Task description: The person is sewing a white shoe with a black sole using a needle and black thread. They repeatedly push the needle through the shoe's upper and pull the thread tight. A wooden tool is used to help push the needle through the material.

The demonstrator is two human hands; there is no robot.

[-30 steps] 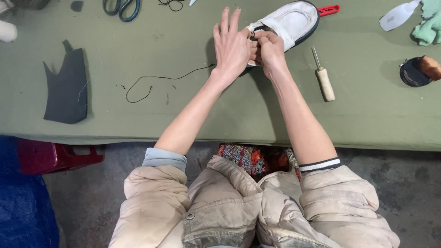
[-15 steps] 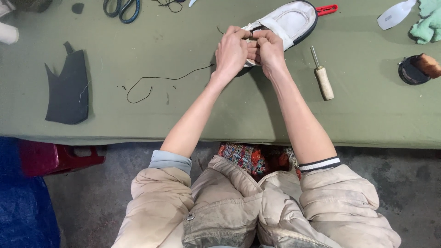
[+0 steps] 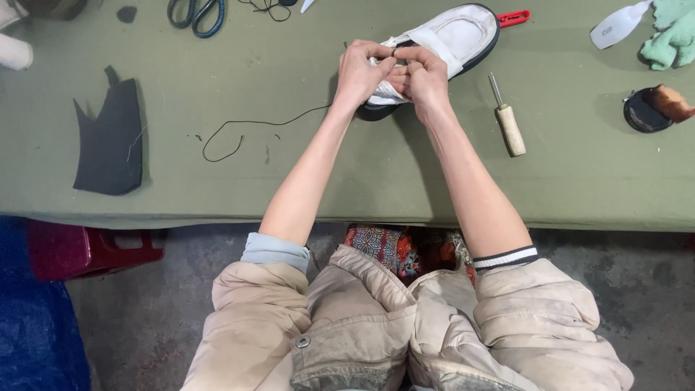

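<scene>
Both hands, left hand (image 3: 363,71) and right hand (image 3: 423,74), sit bunched on the white shoe (image 3: 452,36), fingers curled tight, pinching its upper; black thread (image 3: 246,130) trails left.

Prob. shoe-repair workshop: awl (image 3: 509,123), scissors (image 3: 195,14), cut leather (image 3: 110,141).

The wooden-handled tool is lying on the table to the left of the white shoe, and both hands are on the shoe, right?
Not quite. The wooden-handled tool lies to the right of the white shoe, as the head view shows. The left hand and right hand are indeed both on the shoe.
</scene>
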